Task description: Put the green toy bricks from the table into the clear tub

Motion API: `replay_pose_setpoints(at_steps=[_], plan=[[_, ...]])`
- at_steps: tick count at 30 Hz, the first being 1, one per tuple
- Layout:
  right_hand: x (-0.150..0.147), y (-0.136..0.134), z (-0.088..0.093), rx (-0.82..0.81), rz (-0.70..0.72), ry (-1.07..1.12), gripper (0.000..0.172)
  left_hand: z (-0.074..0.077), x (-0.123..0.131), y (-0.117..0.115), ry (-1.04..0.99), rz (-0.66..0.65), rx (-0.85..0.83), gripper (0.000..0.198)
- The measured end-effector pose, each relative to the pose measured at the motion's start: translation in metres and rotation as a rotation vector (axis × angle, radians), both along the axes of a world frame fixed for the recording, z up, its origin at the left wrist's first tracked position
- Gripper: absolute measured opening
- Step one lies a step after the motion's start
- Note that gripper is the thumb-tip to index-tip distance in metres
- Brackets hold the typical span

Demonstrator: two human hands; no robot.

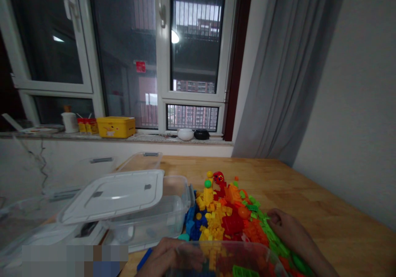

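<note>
The left hand (168,257) is closest, at about 7 o'clock. Its fingers curl together and press on the near side of a clear plastic tub (235,247), but it is hard to tell if they really grip it. The tub sits at 6 o'clock, full of toy bricks in yellow, red and green. A long blue brick (144,259) lies just beside the left hand.

The right hand (286,229) is at about 4 o'clock. Its fingers are bent and close together, and they rest on green bricks at the edge of a big pile of toy bricks (225,215). You cannot tell if they hold a brick.

The pile lies between the two hands and goes up toward 12 o'clock on a wooden table (266,178). The colours lie in patches: blue, yellow, red, orange and green.

At 10 o'clock, a see-through storage box (154,223) sits beside the pile, with its white lid (111,196) lying on top at a tilt. Another clear box (142,160) is behind it.

Far away at 12 o'clock is a window (192,42). On its stone sill (148,138) sit a yellow tin (116,127), a white mug (69,122) and a white bowl (185,134). A gray curtain (278,71) hangs at 1 o'clock.
</note>
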State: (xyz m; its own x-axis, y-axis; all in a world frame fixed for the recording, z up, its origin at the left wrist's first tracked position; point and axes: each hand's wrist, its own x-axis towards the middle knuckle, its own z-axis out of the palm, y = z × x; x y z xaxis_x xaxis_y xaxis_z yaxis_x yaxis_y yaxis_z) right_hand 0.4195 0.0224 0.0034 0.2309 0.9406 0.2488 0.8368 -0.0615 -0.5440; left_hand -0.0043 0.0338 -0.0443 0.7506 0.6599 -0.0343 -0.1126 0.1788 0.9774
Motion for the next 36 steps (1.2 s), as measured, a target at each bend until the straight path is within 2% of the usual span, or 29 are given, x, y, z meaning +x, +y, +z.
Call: replay_pose_setpoints(at_steps=[2, 5, 8, 14, 20, 26, 28, 32, 36], plan=[[0.001, 0.0, -0.002, -0.004, 0.031, 0.001, 0.019, -0.009, 0.001, 0.009, 0.015, -0.054, -0.051, 0.036], [0.002, 0.001, -0.004, -0.004, 0.054, 0.02, 0.019, -0.025, 0.004, 0.021, -0.011, -0.067, -0.108, 0.03], [0.002, 0.002, -0.005, -0.007, 0.066, 0.023, 0.022, -0.032, 0.003, 0.025, -0.029, -0.086, -0.137, 0.027], [0.003, 0.005, -0.005, 0.008, 0.055, 0.048, 0.025, -0.026, -0.001, 0.018, -0.057, -0.081, -0.109, 0.047], [0.003, 0.004, -0.002, 0.028, 0.052, 0.103, 0.028, -0.026, 0.001, 0.019, 0.02, -0.079, -0.125, 0.033], [-0.001, 0.001, 0.002, 0.05, 0.055, 0.115, 0.028, -0.016, -0.004, 0.014, -0.025, -0.091, -0.078, 0.055], [-0.001, 0.002, 0.001, 0.058, 0.057, 0.136, 0.029, -0.01, -0.005, 0.008, -0.012, -0.092, -0.063, 0.052], [-0.003, 0.004, -0.001, 0.086, 0.049, 0.183, 0.028, -0.004, -0.003, -0.001, -0.034, 0.016, 0.013, 0.049], [-0.007, 0.003, 0.0, 0.132, 0.054, 0.299, 0.029, -0.009, -0.002, 0.009, 0.066, -0.06, -0.055, 0.046]])
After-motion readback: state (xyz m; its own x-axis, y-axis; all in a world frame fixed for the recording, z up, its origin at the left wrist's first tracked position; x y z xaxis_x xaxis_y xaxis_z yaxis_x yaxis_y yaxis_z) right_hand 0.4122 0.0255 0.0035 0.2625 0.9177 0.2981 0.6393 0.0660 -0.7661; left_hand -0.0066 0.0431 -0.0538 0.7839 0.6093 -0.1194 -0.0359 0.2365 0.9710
